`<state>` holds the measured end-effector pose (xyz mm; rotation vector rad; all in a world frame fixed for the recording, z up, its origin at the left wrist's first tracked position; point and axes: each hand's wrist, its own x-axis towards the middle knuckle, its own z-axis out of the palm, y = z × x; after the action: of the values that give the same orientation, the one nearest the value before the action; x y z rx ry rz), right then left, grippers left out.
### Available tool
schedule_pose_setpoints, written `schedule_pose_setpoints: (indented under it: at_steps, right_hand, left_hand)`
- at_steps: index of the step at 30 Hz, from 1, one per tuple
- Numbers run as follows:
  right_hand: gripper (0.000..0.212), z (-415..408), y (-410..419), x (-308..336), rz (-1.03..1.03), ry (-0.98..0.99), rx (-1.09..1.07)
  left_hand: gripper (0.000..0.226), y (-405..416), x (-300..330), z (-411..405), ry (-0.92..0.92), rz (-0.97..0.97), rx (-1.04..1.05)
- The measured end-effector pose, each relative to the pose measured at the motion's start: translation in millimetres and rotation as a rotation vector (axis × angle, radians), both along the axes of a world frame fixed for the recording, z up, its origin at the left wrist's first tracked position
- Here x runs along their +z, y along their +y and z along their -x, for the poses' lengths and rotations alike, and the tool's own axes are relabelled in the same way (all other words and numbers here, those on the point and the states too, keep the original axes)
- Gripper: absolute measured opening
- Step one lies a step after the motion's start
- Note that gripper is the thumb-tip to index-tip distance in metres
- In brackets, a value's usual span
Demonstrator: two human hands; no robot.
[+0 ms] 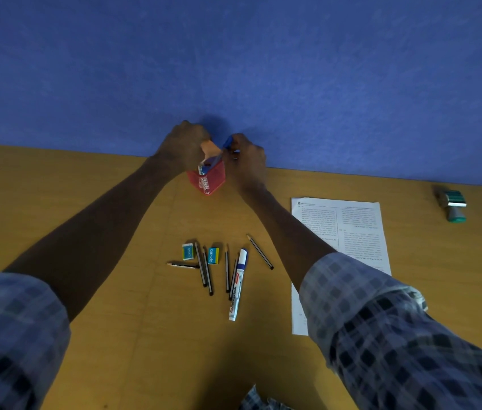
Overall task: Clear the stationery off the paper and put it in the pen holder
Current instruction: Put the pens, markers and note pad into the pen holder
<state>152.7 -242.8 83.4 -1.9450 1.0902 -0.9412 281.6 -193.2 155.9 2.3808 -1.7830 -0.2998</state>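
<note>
A red mesh pen holder (214, 180) stands near the blue wall. My left hand (185, 146) is closed over its top rim from the left, around items inside. My right hand (247, 159) pinches a blue-capped marker (224, 147) that slants down into the holder. On the bare desk lie a whiteboard marker (238, 284), several dark pencils (204, 269), one more pencil (260, 251) and two small eraser boxes (188, 251) (213, 255). The printed paper sheet (355, 232) lies to the right, partly under my right forearm, with nothing visible on it.
A green-and-grey stamp (454, 204) stands at the far right of the wooden desk (86, 202). The blue wall (233, 69) closes off the back edge right behind the holder. My checked sleeves fill the lower corners.
</note>
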Motion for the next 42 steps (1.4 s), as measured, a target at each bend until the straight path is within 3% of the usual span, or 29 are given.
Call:
schedule_pose_setpoints:
  at_steps: [7, 11, 28, 34, 39, 42]
  right_hand:
    - [0.012, -0.1, 1.2, -0.3, 0.05, 0.088, 0.046]
    - [0.011, -4.1, 3.2, -0.1, 0.031, 0.099, 0.052]
    - [0.013, -8.3, 4.9, 3.0, 0.03, 0.28, 0.05]
    - [0.014, -7.9, 2.6, 6.5, 0.031, 0.335, 0.074]
    - [0.041, 3.2, 6.4, 5.5, -0.012, 0.197, 0.076]
    - [0.042, 13.6, 15.0, -1.6, 0.032, 0.123, 0.012]
  left_hand:
    - [0.026, -4.9, -9.4, -1.8, 0.156, 0.015, 0.165]
    - [0.02, -9.1, -11.4, 2.1, 0.107, 0.004, 0.191]
    - [0.031, -14.4, -31.4, 22.1, -0.203, -0.179, 0.054]
    - [0.032, -14.0, -28.6, 15.4, -0.151, -0.157, 0.041]
    - [0.037, -3.3, -20.4, 8.4, -0.08, -0.035, 0.048]
    - [0.041, 9.7, -17.1, 9.3, -0.103, 0.07, 0.052]
